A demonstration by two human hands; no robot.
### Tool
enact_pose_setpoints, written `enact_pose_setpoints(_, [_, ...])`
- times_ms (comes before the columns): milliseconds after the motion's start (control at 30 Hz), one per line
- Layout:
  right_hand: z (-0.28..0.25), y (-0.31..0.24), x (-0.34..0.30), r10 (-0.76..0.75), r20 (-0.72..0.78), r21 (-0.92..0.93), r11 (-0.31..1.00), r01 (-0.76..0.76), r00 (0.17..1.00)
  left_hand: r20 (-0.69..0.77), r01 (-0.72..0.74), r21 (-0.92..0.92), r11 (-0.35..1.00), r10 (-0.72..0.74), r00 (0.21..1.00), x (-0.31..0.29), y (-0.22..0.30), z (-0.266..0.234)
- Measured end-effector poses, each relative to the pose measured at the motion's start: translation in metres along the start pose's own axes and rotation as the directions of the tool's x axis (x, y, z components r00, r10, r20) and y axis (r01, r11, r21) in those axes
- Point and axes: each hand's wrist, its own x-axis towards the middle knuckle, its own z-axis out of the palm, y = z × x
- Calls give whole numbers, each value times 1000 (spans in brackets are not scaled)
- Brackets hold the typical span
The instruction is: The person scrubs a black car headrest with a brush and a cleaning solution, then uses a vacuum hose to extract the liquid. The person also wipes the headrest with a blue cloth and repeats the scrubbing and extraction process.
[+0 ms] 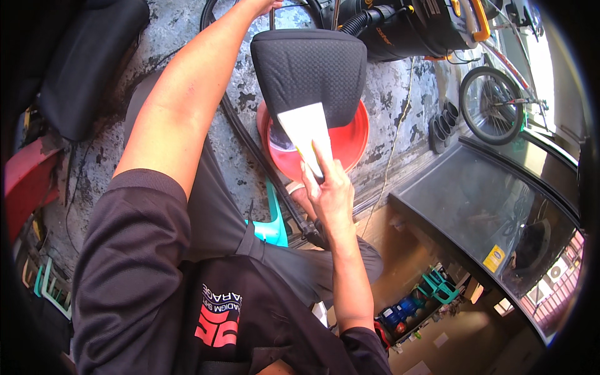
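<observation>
A dark grey padded headrest (306, 69) with textured fabric and metal posts is tilted over a red bucket (356, 134). At the top edge, my left hand (261, 6) is closed by one post, partly cut off by the frame. My right hand (331, 190) grips a white, flat, wedge-shaped tool (306, 128), its index finger laid along it. The tool's wide end overlaps the headrest's lower part; glare hides its exact kind. Under my right wrist, the end of a black ribbed hose (240, 128) lies by my knee.
A black and orange vacuum cleaner (406, 31) stands at the far right. Beyond it are a bicycle wheel (492, 105) and dark slippers (442, 128). A large dark glass panel (469, 194) occupies the right side. Dark padded parts (94, 62) are at left; a teal stool (272, 228) is near my legs.
</observation>
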Motion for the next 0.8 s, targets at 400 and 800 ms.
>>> enact_pose_setpoints(400, [-75, 8, -16, -12, -191, 38, 999, 19, 982, 91, 47, -31, 998, -44, 995, -5, -1, -8])
enact_pose_setpoints(800, [-64, -27, 150, -60, -179, -147, 989, 33, 982, 205, 45, -77, 996, -28, 978, -10, 11, 8])
